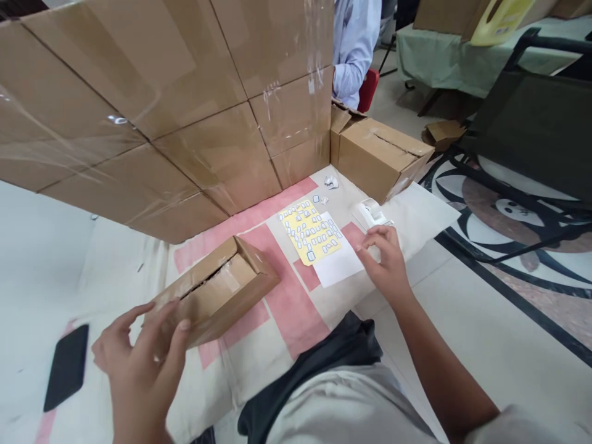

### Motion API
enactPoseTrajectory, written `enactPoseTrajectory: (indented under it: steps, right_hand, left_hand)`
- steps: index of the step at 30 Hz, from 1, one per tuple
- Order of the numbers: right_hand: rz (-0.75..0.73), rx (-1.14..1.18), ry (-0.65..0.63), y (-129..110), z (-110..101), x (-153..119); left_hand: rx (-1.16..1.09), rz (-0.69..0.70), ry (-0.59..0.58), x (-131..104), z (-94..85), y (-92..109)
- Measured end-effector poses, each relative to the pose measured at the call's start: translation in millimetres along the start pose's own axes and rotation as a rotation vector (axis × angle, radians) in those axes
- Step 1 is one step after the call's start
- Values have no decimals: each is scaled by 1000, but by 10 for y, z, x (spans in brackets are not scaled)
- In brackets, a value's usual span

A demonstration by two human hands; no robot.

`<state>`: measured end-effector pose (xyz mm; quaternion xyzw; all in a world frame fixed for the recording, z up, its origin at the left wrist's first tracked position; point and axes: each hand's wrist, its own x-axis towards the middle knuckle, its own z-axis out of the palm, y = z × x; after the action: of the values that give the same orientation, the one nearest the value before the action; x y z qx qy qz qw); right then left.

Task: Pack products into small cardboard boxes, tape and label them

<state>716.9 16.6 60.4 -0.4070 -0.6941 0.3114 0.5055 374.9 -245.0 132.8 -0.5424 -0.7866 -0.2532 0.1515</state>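
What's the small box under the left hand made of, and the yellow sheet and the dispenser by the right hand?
Small box: brown corrugated cardboard by the look, matte, glossy clear tape along its seam. Yellow sheet: looks like thin paper, flat and matte, covered in small labels, probably stickers. Dispenser: white, smooth, slightly shiny, likely plastic. Left hand touches the box; right hand rests beside the dispenser.

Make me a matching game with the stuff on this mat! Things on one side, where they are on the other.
Things:
1. small cardboard box
2. yellow sticker sheet
3. black phone
4. tape dispenser

Places:
A. just beyond the right hand, by its fingertips
B. far left, lying flat, beside the left hand
C. under the left hand's fingers
D. middle of the mat, resting on a white sheet

Pairs: 1-C, 2-D, 3-B, 4-A
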Motion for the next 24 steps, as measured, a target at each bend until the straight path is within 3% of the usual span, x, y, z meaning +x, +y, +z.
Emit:
enactPoseTrajectory:
  steps: [2,4,8,11,14,18,21,24]
  right_hand:
    - [-112,168,-114,-287,104,-49]
    - [-182,313,-223,-522,201,-93]
    - [-255,467,-360,-821,363,-182]
    - [-252,523,-436,-966,445,-255]
    - [-234,516,-510,-1057,520,-318]
    - [-189,238,-565,-952,693,-332]
    - [-180,-65,-446,-769,849,-238]
    - [-305,-94,-408,-762,985,-63]
  left_hand:
    - [-96,98,152,33,-3,332]
    - [-294,157,158,59,66,677]
    - [-680,18,-139,180,301,1215]
    - [-995,-102,-242,315,424,1388]
    - [-960,-77,-161,316,455,1390]
    - [-390,34,184,-30,351,1208]
    - [-240,-70,430,-284,123,987]
    - [-284,-219,508,-254,-141,758]
